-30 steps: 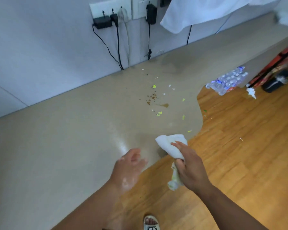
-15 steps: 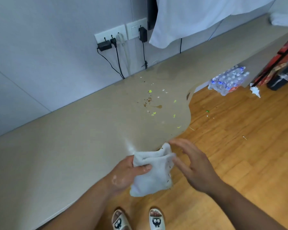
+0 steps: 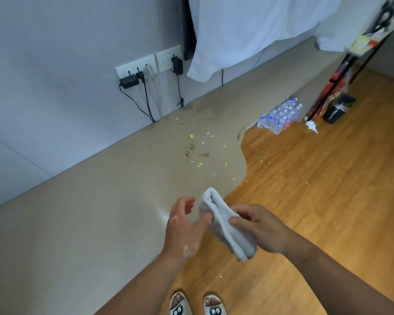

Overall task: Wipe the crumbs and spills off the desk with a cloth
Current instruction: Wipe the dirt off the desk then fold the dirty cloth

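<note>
A folded white cloth [image 3: 225,226] is pinched in my right hand [image 3: 262,228] over the desk's front edge. My left hand [image 3: 184,226] is beside the cloth with its fingers spread, one fingertip touching the cloth's left side. On the beige desk [image 3: 89,212], farther back, lie brown crumbs [image 3: 190,149], a small brown spill [image 3: 205,155] and yellow-green and white bits [image 3: 200,164]. The cloth is well short of the crumbs.
Chargers and cables [image 3: 146,94] hang from wall sockets down to the desk's back edge. White fabric [image 3: 248,30] hangs above the desk. A pack of water bottles [image 3: 280,115] and a dark bin [image 3: 338,108] stand on the wooden floor [image 3: 316,189], which has scattered bits.
The cloth has passed from my left hand to my right hand and is now folded narrower. My left hand has opened.
</note>
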